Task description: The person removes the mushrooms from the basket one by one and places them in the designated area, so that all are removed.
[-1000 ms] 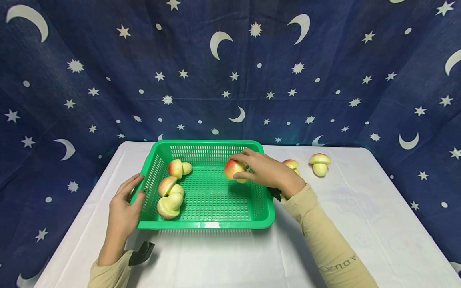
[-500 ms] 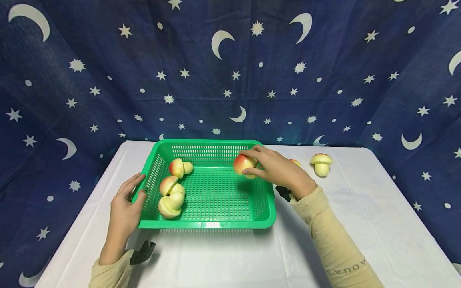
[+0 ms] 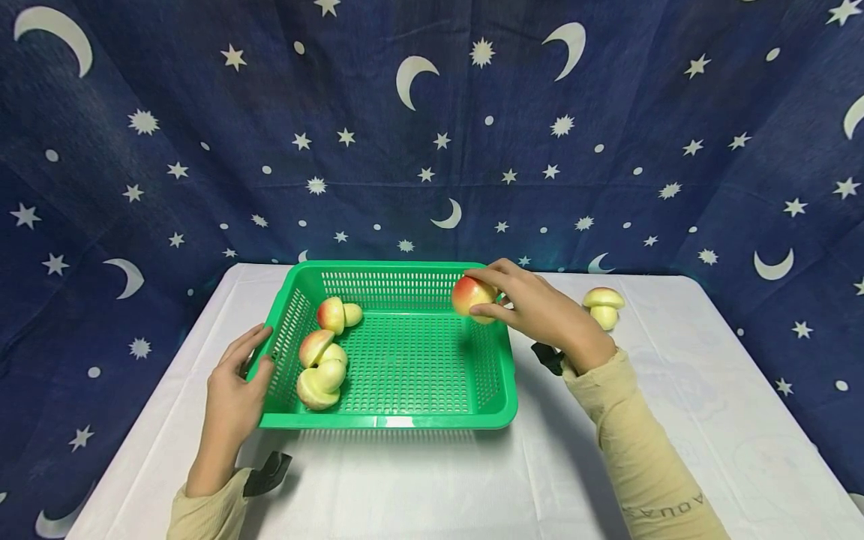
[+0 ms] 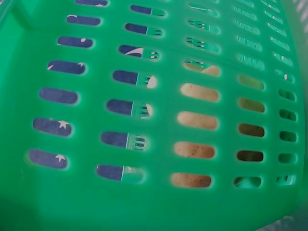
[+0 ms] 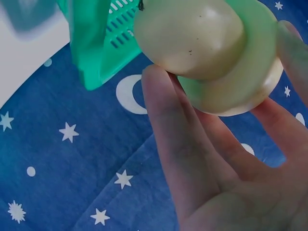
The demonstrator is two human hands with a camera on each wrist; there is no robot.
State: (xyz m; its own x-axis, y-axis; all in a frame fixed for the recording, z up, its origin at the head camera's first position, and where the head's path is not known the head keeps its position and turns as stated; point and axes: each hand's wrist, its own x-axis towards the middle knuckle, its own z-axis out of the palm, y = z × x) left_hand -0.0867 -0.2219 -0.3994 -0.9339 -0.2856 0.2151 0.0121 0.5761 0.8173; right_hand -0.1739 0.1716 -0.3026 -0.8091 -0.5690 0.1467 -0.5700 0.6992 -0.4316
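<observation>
A toy mushroom with a red-yellow cap is held by my right hand above the back right corner of the green plastic basket. In the right wrist view, the mushroom's pale stem faces the camera, and the thumb and fingers grip its cap. My left hand holds the basket's left rim; its fingers do not show in the left wrist view, which is filled by the slotted basket wall. Several toy mushrooms lie inside along the basket's left side.
Another toy mushroom stands on the white-covered table, right of the basket. A dark blue curtain with moons and stars hangs behind the table.
My right hand has moved right and slightly up with the mushroom, from over the basket's inside to its back right corner. It now hides a mushroom on the table. My left hand stays put.
</observation>
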